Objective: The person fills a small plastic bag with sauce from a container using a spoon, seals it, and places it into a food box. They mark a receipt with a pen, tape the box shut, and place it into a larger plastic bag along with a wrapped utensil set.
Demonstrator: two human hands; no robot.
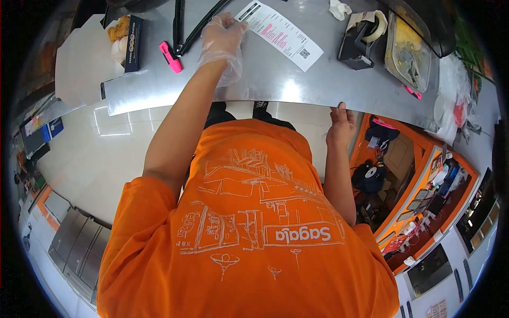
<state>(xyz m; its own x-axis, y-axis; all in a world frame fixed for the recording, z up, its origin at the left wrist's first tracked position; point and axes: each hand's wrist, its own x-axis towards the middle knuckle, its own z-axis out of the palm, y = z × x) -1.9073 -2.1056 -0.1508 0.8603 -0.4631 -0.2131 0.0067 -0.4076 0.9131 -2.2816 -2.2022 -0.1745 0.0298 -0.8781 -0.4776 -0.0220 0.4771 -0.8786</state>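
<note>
Left grip (222, 41), gloved and half-curled, is at the left end of the paper slip (281, 34) — whether pinching, I cannot tell. Rightward, the slip slants lengthwise nearer across the worktop (260, 82); right grip (342, 128), farther, loosely bent at its edge.

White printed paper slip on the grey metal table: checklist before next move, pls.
1. Slip printed side up: ok, text and square code show.
2. Left hand gloved: ok, clear plastic.
3. Left hand's firm grip on slip: cannot tell, fingers at its corner.
4. Right hand gloved: not ok, bare, near the front edge of the table.
5. Slip apart from black tape dispenser: ok.
6. Slip apart from pink-and-black marker: ok.
</note>
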